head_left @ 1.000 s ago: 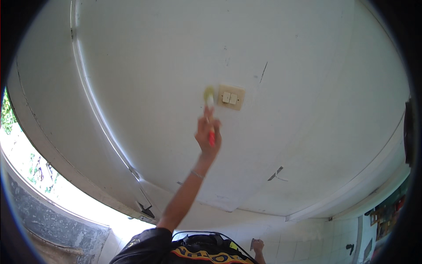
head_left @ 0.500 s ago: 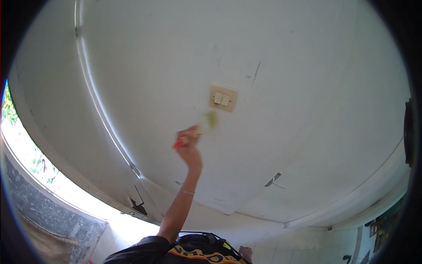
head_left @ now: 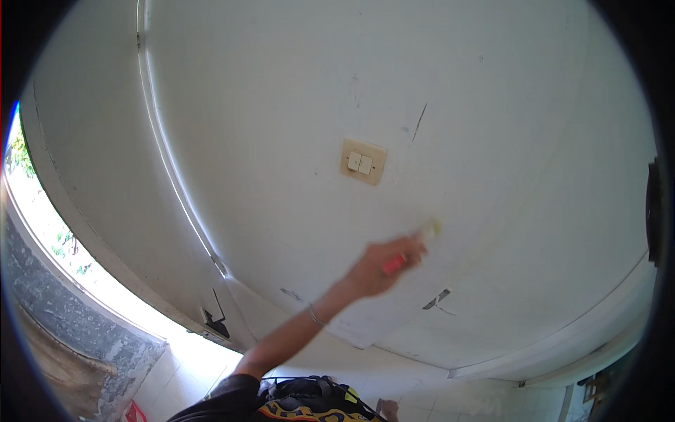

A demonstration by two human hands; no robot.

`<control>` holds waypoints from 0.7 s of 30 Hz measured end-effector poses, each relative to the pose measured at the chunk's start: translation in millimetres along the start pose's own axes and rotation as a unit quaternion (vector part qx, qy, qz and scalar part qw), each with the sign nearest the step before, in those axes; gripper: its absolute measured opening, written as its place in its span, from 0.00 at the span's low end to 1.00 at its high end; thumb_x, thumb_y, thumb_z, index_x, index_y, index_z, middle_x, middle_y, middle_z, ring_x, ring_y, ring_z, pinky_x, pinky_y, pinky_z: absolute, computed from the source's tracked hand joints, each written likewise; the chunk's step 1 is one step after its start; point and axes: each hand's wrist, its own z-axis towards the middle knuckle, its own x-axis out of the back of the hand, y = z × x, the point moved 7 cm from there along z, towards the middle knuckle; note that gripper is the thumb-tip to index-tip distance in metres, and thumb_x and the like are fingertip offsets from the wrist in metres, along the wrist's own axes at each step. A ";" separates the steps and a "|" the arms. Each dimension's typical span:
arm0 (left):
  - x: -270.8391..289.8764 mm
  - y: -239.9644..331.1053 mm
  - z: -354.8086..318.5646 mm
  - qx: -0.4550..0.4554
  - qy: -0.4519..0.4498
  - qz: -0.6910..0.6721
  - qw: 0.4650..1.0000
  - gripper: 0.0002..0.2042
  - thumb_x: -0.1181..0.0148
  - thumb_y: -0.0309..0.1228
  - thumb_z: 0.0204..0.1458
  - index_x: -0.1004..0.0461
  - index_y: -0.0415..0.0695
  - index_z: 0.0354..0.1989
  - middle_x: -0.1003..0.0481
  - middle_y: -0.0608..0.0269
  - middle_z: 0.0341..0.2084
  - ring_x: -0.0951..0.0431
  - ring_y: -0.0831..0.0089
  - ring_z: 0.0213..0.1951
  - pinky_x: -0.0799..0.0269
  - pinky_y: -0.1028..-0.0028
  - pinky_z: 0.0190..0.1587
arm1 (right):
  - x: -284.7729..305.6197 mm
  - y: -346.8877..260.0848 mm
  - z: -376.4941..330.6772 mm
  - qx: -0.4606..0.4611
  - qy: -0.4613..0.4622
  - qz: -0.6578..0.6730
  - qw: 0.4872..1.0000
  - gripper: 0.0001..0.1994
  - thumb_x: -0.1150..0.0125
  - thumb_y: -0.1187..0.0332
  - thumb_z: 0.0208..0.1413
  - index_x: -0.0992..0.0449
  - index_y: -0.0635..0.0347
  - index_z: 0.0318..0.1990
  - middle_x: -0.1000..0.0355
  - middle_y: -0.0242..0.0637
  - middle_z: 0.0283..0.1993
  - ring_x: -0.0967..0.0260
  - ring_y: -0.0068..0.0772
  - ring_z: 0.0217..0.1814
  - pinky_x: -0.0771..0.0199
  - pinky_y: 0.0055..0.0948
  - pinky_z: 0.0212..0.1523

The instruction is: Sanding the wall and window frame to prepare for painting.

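Observation:
My left hand (head_left: pixel 383 269) is closed around a paintbrush (head_left: pixel 395 264) with a red handle. Its yellowish bristle end, blurred by motion, points up and right at the white wall (head_left: pixel 267 141); I cannot tell whether it touches. A cream double light switch (head_left: pixel 365 163) is fixed to the wall, above and slightly left of the hand. My right hand is outside the view.
A door (head_left: pixel 91 141) with a dark handle (head_left: pixel 214 323) stands at the left, bright light showing along its gap. Dark marks (head_left: pixel 436 299) spot the wall. Below lies a pale tiled floor (head_left: pixel 422 404), and a dark object (head_left: pixel 654 211) hangs at the right edge.
My left hand has swept the paintbrush from below-left of the light switch to the right and slightly down. The view has shifted a little.

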 end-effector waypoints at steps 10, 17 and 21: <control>230.9 85.3 99.8 0.055 0.263 0.260 0.927 0.09 0.45 0.34 0.62 0.30 0.43 0.31 0.20 0.58 0.32 0.20 0.72 0.36 0.22 0.71 0.37 | 84.6 -64.6 -24.9 -0.196 0.017 0.325 0.925 0.25 0.39 0.48 0.48 0.19 0.66 0.40 0.21 0.55 0.40 0.24 0.56 0.49 0.26 0.44 0.54; 109.7 75.3 87.2 -0.036 0.136 0.409 0.902 0.04 0.41 0.21 0.52 0.28 0.44 0.32 0.23 0.59 0.25 0.22 0.71 0.28 0.29 0.75 0.33 | -35.8 -30.5 -36.8 0.089 -0.102 -0.089 0.987 0.18 0.54 0.57 0.57 0.18 0.54 0.34 0.20 0.43 0.38 0.21 0.48 0.45 0.22 0.46 0.45; 26.7 64.1 53.2 0.013 -0.109 0.200 0.974 0.08 0.41 0.18 0.47 0.26 0.45 0.33 0.22 0.56 0.29 0.21 0.54 0.34 0.26 0.69 0.34 | -31.0 -33.0 -14.2 0.027 -0.074 -0.052 0.995 0.17 0.55 0.57 0.59 0.18 0.50 0.34 0.19 0.37 0.37 0.21 0.46 0.42 0.22 0.45 0.44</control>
